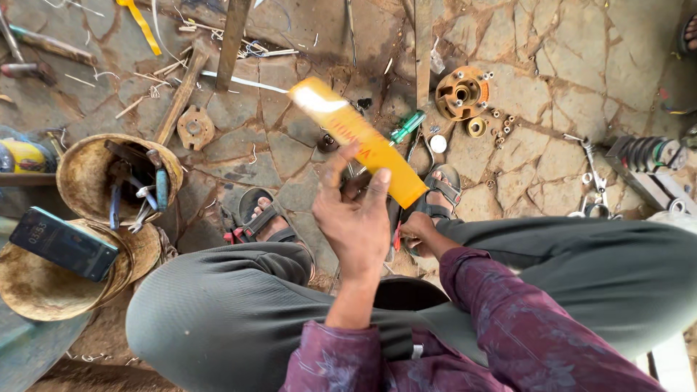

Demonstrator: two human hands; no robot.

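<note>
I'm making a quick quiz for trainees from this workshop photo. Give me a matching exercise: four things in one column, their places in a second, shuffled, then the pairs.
Things:
1. yellow flat bar
2. phone
3. green-handled screwdriver
4. orange round part

Places:
A. on the stone floor, upper right
B. in the left hand
C. across the rims of the bowls at left
D. on the floor just beyond the bar

Pairs: 1-B, 2-C, 3-D, 4-A
</note>
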